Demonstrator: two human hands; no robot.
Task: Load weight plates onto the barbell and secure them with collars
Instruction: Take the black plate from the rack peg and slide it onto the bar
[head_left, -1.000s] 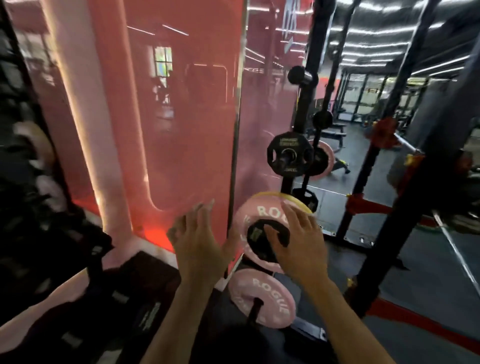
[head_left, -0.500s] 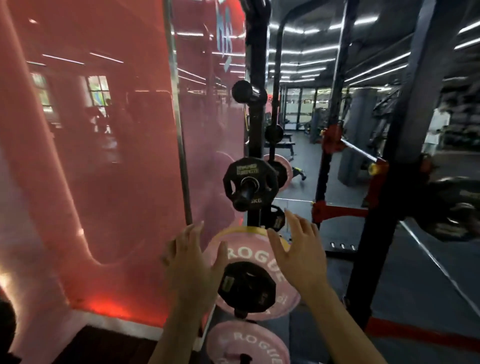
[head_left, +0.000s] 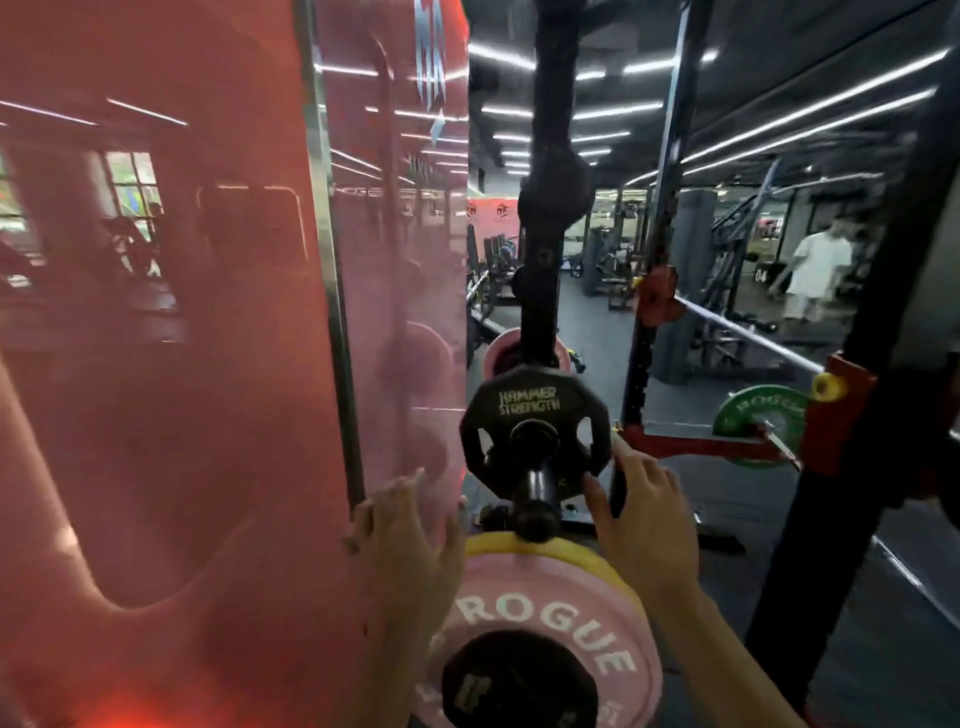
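Observation:
A small black Hammer Strength plate (head_left: 535, 415) hangs on a storage peg of the black rack upright (head_left: 548, 234). Below it a pink Rogue plate (head_left: 545, 618) sits on a lower peg, with a yellow plate (head_left: 582, 551) behind it and a small black plate (head_left: 514, 686) in front. My left hand (head_left: 405, 540) is raised with loose fingers left of the pink plate, holding nothing. My right hand (head_left: 644, 525) has spread fingers at the black plate's lower right edge. The barbell (head_left: 748, 338) rests on the rack at right, carrying a green Rogue plate (head_left: 748, 421).
A red glossy wall panel (head_left: 182, 364) fills the left side, close to my left hand. Black rack uprights (head_left: 857, 415) stand at right with red hooks (head_left: 836, 415). A person in white (head_left: 815, 270) walks at the far right. Dark gym floor lies beyond.
The view has risen and closed in on the rack. Both hands have lifted from the pink plate toward the black Hammer Strength plate above; the right hand now reaches its edge.

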